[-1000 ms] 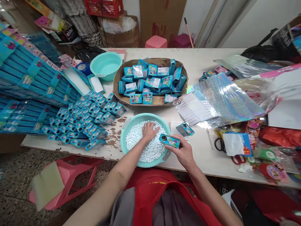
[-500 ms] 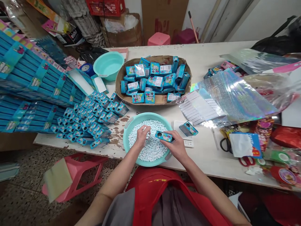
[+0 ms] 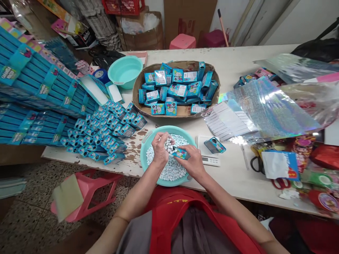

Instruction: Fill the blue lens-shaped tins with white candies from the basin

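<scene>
My left hand (image 3: 160,148) is curled around a clump of small white candies (image 3: 169,144), at the mouth of a small blue candy box. Between the fingers of my right hand (image 3: 193,160) is that blue candy box (image 3: 181,153), tilted with its opening toward the left hand. Both hands are over a turquoise basin (image 3: 147,176) holding many loose white candies (image 3: 173,169). Another blue candy box (image 3: 214,145) rests on a white digital scale (image 3: 211,161), just right of the basin.
Beyond the basin stands a cardboard tray (image 3: 137,104) of blue boxes. Many open boxes (image 3: 106,130) crowd the left, beside tall stacks (image 3: 39,84). An empty turquoise bowl (image 3: 124,70) sits behind. Plastic sheets (image 3: 275,106) and scissors (image 3: 256,164) lie right.
My left hand has come up from the basin with candies, and its fingers now meet the box. The right hand has tilted the box toward it.
</scene>
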Available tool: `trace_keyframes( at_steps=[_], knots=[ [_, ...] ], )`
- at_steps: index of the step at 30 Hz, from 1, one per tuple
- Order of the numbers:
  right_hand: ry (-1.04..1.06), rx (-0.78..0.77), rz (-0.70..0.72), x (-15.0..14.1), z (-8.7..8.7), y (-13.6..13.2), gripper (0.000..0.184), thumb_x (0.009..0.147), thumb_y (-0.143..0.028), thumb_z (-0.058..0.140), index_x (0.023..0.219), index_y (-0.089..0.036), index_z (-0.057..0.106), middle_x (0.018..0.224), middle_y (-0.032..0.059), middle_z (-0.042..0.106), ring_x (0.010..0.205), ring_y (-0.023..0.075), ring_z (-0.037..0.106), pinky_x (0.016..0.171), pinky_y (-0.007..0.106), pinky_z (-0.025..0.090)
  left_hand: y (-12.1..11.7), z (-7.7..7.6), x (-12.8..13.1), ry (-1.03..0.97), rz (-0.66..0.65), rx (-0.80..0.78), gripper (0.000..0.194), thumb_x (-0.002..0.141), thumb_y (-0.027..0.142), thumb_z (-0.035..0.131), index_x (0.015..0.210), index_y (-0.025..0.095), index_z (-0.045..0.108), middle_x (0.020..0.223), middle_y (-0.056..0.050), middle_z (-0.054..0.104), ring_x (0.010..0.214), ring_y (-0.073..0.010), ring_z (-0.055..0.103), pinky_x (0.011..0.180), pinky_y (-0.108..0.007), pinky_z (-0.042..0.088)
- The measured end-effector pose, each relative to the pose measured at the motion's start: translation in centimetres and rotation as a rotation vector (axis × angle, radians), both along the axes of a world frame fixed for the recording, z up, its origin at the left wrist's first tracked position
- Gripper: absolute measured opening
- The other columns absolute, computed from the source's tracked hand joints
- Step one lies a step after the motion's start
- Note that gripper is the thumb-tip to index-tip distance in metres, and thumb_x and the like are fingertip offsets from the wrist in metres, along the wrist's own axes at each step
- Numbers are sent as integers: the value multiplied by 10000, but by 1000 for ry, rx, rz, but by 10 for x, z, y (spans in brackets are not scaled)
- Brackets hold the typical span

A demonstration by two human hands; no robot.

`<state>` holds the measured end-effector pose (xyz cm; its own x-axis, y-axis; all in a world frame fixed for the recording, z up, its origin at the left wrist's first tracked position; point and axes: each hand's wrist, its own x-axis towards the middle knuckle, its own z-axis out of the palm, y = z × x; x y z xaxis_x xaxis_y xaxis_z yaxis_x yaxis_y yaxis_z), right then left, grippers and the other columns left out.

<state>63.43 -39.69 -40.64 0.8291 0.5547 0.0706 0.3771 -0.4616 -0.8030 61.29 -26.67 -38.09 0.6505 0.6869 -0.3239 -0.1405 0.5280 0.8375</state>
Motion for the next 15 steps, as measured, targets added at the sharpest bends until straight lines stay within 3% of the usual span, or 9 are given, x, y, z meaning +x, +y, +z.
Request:
trace_keyframes(
  at_steps=[15],
  knots=[
    [18, 59, 2, 0, 3, 1, 271, 710, -307, 722, 971, -256, 674, 908, 43, 683, 904, 253, 602, 789, 379, 437, -5, 2, 1, 56, -27, 120, 292, 737, 398, 668, 655, 175, 498, 570, 34, 508, 516, -94, 533, 531, -227, 434]
  ],
)
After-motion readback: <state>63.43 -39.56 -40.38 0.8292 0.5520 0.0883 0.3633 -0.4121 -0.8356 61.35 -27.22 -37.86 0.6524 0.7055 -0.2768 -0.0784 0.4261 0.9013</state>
